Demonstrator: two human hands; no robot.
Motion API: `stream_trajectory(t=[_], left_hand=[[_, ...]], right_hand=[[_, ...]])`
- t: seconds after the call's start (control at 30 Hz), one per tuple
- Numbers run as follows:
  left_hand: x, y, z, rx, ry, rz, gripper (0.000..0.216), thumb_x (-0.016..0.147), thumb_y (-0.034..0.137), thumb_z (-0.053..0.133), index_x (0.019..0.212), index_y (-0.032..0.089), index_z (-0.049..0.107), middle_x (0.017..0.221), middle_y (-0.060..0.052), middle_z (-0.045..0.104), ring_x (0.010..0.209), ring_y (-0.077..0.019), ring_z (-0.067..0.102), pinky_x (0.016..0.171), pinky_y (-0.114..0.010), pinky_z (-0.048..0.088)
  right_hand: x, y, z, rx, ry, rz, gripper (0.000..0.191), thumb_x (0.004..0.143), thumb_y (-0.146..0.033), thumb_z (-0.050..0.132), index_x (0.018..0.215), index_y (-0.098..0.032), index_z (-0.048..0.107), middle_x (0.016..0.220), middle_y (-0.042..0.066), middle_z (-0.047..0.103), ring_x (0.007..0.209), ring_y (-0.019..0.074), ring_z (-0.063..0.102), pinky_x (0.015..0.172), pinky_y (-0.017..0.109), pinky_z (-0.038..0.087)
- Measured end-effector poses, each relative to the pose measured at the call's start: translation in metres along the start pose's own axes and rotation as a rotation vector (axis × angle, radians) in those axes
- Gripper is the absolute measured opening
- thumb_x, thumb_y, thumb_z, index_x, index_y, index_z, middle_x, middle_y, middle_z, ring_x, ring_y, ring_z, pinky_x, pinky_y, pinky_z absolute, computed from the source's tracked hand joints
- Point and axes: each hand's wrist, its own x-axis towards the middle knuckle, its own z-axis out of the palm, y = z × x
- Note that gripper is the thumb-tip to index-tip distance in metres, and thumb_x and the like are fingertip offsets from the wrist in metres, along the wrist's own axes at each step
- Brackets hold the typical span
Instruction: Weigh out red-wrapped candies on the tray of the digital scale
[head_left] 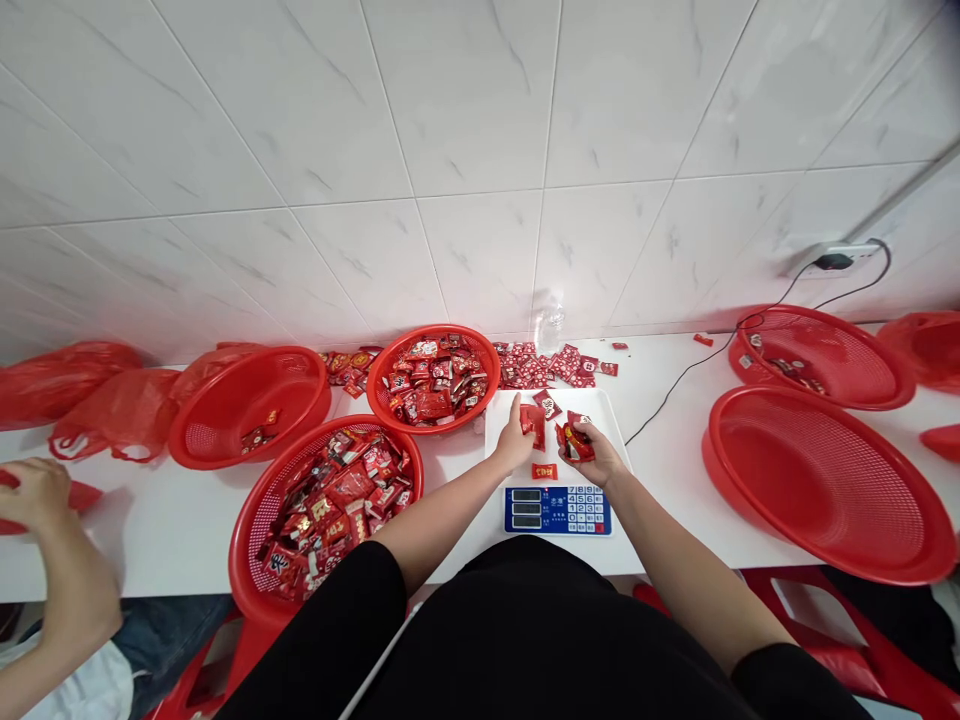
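Observation:
My left hand (514, 440) is closed on a red candy packet (535, 424) over the white tray of a digital scale (616, 412). Closed around a small bunch of red and dark wrapped candies (573, 440), my right hand (597, 456) is just to the right, above the same tray. A small red candy (544, 471) lies on the tray between the hands, near the front. Behind them rests a dark red square packet (548, 404). The scale's blue keypad panel (558, 510) faces me.
Red baskets of wrapped candies (330, 510) (436, 380) stand to the left, beside a nearly empty basin (251, 410). Small packets (536, 365) lie along the wall near a clear bottle (550, 325). Red baskets (829, 485) and a black cable (679, 378) are right. Another person's hand (34, 490) is far left.

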Motion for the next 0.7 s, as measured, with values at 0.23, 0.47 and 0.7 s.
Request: stream_trajectory(t=[0.23, 0.47, 0.7], left_hand=[[-0.011, 0.005, 0.002, 0.165, -0.341, 0.194, 0.092, 0.070, 0.009, 0.058, 0.149, 0.027, 0.014, 0.123, -0.006, 0.059, 0.088, -0.0169, 0.063, 0.084, -0.029, 0.046], [-0.023, -0.010, 0.001, 0.660, -0.421, 0.260, 0.052, 0.075, 0.031, 0.064, 0.125, 0.020, 0.054, 0.118, -0.010, 0.056, 0.108, -0.0267, 0.052, 0.091, -0.037, 0.042], [-0.023, -0.020, 0.004, 0.890, -0.472, 0.307, 0.027, 0.081, 0.029, 0.056, 0.105, 0.019, 0.063, 0.105, -0.009, 0.058, 0.105, -0.0257, 0.050, 0.082, -0.033, 0.043]], right_hand=[[-0.012, -0.001, -0.002, 0.095, -0.088, 0.126, 0.016, 0.072, -0.017, 0.064, 0.086, -0.021, 0.058, 0.085, 0.003, 0.071, 0.075, 0.0165, 0.067, 0.054, 0.026, 0.054], [-0.042, -0.061, -0.081, 0.252, 0.171, -0.288, 0.024, 0.064, -0.018, 0.069, 0.085, -0.023, 0.058, 0.085, -0.003, 0.071, 0.071, 0.0142, 0.067, 0.055, 0.026, 0.056], [-0.055, -0.118, -0.209, 0.331, 0.739, -0.553, 0.015, 0.070, -0.023, 0.059, 0.084, -0.029, 0.059, 0.118, -0.002, 0.062, 0.084, 0.0171, 0.065, 0.059, 0.035, 0.057]])
